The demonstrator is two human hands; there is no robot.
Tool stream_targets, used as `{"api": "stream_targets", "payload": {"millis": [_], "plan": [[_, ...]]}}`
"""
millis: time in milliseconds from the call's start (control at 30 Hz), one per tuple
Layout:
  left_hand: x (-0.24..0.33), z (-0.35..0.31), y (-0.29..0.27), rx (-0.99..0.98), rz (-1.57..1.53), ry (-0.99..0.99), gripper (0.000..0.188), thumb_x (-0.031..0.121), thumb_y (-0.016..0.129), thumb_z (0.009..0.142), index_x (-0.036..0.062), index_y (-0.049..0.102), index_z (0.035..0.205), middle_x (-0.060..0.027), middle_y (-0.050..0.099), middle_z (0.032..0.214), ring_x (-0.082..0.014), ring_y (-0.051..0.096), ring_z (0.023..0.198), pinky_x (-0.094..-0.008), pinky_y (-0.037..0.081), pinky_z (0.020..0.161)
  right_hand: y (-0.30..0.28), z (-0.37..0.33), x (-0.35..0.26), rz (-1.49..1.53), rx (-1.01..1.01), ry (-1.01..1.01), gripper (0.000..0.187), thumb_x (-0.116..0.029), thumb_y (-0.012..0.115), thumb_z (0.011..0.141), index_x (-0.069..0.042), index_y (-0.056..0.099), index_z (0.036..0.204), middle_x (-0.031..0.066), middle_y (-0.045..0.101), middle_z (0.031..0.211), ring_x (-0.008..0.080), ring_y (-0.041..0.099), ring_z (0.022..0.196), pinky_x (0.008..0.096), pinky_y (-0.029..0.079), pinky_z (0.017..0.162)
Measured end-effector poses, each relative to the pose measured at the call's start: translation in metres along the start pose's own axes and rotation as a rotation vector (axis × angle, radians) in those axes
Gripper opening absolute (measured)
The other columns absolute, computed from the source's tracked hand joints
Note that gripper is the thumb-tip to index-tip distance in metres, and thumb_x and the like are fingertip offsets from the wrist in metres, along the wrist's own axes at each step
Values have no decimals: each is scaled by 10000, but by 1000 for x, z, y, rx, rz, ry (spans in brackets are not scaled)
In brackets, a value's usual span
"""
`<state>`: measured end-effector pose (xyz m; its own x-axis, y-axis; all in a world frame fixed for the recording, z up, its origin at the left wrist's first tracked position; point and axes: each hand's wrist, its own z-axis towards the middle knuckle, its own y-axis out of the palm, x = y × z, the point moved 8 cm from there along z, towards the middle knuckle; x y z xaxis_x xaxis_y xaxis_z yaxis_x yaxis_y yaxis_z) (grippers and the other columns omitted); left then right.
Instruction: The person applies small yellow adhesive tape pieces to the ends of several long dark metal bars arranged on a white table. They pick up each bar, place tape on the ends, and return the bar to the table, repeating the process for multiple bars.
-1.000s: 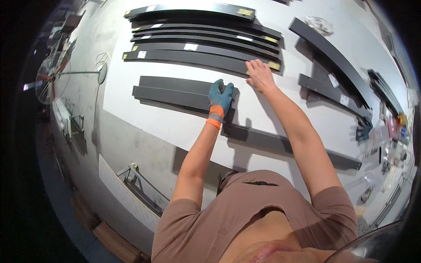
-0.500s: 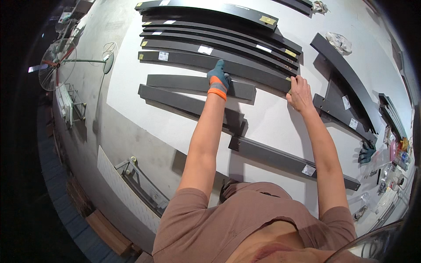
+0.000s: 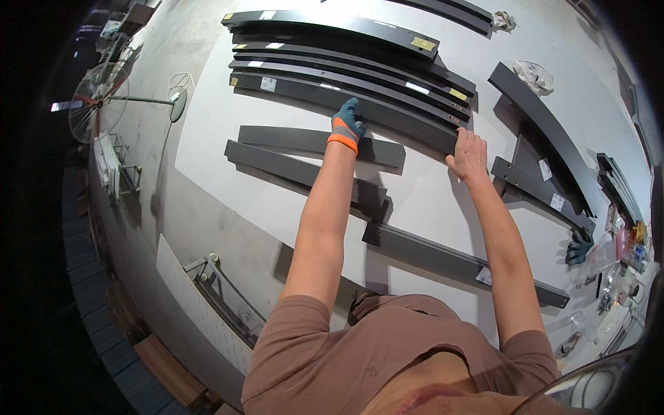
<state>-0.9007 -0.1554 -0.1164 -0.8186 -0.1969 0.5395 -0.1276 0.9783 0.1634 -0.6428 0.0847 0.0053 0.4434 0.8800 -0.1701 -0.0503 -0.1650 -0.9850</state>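
Dark grey, slightly curved boards (image 3: 360, 66) lie in a row on the white sheet, some with white labels and yellow tape. My left hand (image 3: 348, 124), in a teal glove with an orange cuff, is closed at the near edge of the front board (image 3: 297, 88), about midway along it. My bare right hand (image 3: 468, 158) is at that board's right end, fingers curled over it and thumb on the near side. The fingertips there are partly hidden. Nearer to me, two shorter dark boards (image 3: 277, 162) lie below the left hand.
Another long board (image 3: 443, 250) lies close to my body. On the right are a curved board (image 3: 539, 124), a drilled board (image 3: 536, 190), a dark glove (image 3: 578, 247) and small bagged parts (image 3: 612, 287). A fan (image 3: 98, 102) and a white panel (image 3: 197, 297) stand at the left.
The front board has moved away from me, closer against the row, narrowing the gap behind it. Both hands have stayed at it. The whole view has shifted slightly.
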Motion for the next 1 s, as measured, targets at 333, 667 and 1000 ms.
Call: {"api": "stream_targets", "payload": {"millis": [333, 667, 1000], "plan": [[-13, -14, 28, -36, -105, 27, 292, 312, 797, 864, 102, 696, 1039, -77, 687, 1001, -301, 621, 886, -531, 493, 813, 15, -5, -10, 81, -94, -78, 552, -195, 842, 717, 0, 572, 1157, 191, 627, 1110, 371, 611, 1070, 461, 528, 948], [33, -34, 38, -338, -413, 195, 251, 250, 737, 954, 78, 697, 1133, -105, 718, 1140, -305, 698, 1037, -492, 609, 919, -72, 32, -21, 44, -194, -162, 598, -377, 817, 764, -4, 580, 1166, 158, 580, 1177, 340, 575, 1172, 471, 571, 913], [51, -32, 70, -220, -330, 300, 366, 266, 778, 923, 57, 681, 1207, -120, 729, 1121, -315, 717, 963, -494, 615, 884, -31, 119, 32, 90, 128, -64, 424, -461, 672, 966, -109, 696, 1201, 86, 651, 1225, 293, 598, 1188, 441, 531, 928]]}}
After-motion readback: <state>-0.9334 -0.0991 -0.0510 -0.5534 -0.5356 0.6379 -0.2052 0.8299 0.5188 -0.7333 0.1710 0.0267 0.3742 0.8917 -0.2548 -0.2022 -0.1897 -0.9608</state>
